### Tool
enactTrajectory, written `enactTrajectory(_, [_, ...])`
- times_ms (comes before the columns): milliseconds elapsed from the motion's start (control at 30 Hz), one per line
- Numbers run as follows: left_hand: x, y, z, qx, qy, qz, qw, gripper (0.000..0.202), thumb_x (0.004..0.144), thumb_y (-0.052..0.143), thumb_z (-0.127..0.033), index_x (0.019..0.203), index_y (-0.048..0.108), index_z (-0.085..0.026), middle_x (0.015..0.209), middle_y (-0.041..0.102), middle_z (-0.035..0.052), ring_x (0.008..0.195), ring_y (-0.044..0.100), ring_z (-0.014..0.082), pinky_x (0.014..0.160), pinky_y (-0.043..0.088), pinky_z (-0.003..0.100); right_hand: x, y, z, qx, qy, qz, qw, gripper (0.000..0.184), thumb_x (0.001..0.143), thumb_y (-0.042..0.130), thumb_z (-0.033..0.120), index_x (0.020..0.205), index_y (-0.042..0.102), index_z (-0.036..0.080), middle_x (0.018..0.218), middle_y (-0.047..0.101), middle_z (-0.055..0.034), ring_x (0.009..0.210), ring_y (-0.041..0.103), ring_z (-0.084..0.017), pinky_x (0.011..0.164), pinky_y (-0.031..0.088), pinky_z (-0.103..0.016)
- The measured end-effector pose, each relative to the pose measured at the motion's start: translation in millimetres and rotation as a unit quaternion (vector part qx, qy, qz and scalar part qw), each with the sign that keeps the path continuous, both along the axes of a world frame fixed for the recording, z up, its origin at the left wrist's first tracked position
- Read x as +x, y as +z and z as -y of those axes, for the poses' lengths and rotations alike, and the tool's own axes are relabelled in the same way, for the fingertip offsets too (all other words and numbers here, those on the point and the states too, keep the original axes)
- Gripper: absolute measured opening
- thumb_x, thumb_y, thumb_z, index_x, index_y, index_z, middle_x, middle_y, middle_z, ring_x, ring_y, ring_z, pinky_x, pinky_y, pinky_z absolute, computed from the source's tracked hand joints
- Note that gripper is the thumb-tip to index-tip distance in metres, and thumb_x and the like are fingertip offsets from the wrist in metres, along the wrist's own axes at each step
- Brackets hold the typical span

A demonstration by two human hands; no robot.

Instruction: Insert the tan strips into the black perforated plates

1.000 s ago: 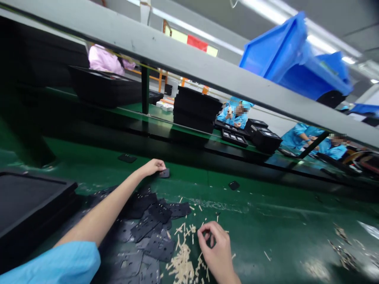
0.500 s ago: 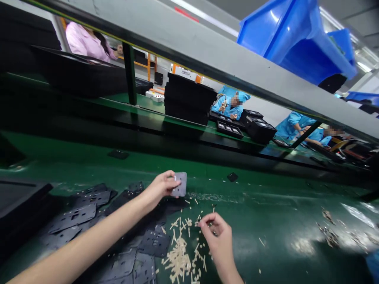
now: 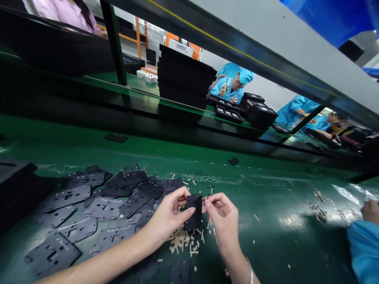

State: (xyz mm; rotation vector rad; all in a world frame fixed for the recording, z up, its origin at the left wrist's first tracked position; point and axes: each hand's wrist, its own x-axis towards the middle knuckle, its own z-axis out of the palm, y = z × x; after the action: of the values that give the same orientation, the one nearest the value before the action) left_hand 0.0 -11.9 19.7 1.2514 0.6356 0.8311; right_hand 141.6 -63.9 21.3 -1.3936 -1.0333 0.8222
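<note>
My left hand [image 3: 174,213] grips a thin black plate [image 3: 193,221] upright, thumb across its face. The fingers of my right hand [image 3: 222,215] are pinched together at the plate's right edge; a small dark bit shows at their tips, too small to name. Below the plate lies a heap of short beige strips [image 3: 181,241]. Left of my hands, many similar dark plates with cut-outs [image 3: 103,207] are spread loosely over the green bench [image 3: 266,244].
A black stack [image 3: 14,189] stands at the far left. Small metal parts [image 3: 321,211] and clear plastic [image 3: 346,194] lie right, near a co-worker's blue sleeve [image 3: 363,244]. A grey shelf beam [image 3: 251,43] crosses overhead. Black trays [image 3: 183,79] are stacked across the bench.
My left hand has brought the plate down and right, turning its dark face into view. My right hand has risen slightly and met its edge. A co-worker's arm has come in at right.
</note>
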Motion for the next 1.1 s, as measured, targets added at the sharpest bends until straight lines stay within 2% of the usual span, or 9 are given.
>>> enactTrajectory(167, [-2.2, 2.7, 6.5, 0.045, 0.014, -0.067, 0.997, 0.009, 0.075, 0.053, -0.021, 0.074, 0.045, -0.017, 0.074, 0.044, -0.0008, 0.072, 0.045, 0.0135, 0.052, 0.037, 0.018, -4.1, 5.4, 2.5, 0.0, -0.015, 0.068, 0.998, 0.01, 0.075, 0.06, 0.025, 0.071, 0.054, 0.018, 0.064, 0.058, 0.0001, 0.058, 0.057, -0.012, 0.053, 0.042, -0.022])
enactTrajectory(433, [-4.9, 6.7, 8.3, 0.07, 0.01, -0.09, 0.993, 0.005, 0.076, 0.05, -0.02, 0.076, 0.047, -0.017, 0.076, 0.047, 0.0005, 0.074, 0.048, 0.0146, 0.051, 0.039, 0.018, -4.0, 9.1, 4.4, 0.003, -0.013, 0.125, 0.992, 0.009, 0.075, 0.059, 0.024, 0.069, 0.055, 0.018, 0.069, 0.059, -0.0017, 0.058, 0.056, -0.012, 0.051, 0.043, -0.022])
enactTrajectory(900, [-5.6, 6.5, 7.9, 0.072, 0.016, -0.079, 0.994, 0.005, 0.078, 0.051, -0.02, 0.078, 0.048, -0.017, 0.076, 0.047, 0.0, 0.072, 0.048, 0.0134, 0.052, 0.04, 0.017, -1.8, 9.8, 3.2, 0.003, 0.007, 0.082, 0.997, 0.009, 0.075, 0.062, 0.023, 0.07, 0.056, 0.018, 0.068, 0.059, -0.0012, 0.058, 0.058, -0.012, 0.053, 0.044, -0.023])
enactTrajectory(1100, [-6.6, 5.9, 9.2, 0.062, 0.014, -0.074, 0.995, 0.008, 0.077, 0.053, -0.02, 0.079, 0.046, -0.018, 0.077, 0.049, 0.0007, 0.076, 0.051, 0.0154, 0.052, 0.04, 0.018, 4.3, 5.1, -0.3, -0.004, 0.039, 0.014, 0.999, 0.012, 0.075, 0.063, 0.027, 0.071, 0.057, 0.017, 0.062, 0.058, 0.0001, 0.054, 0.056, -0.011, 0.045, 0.039, -0.02])
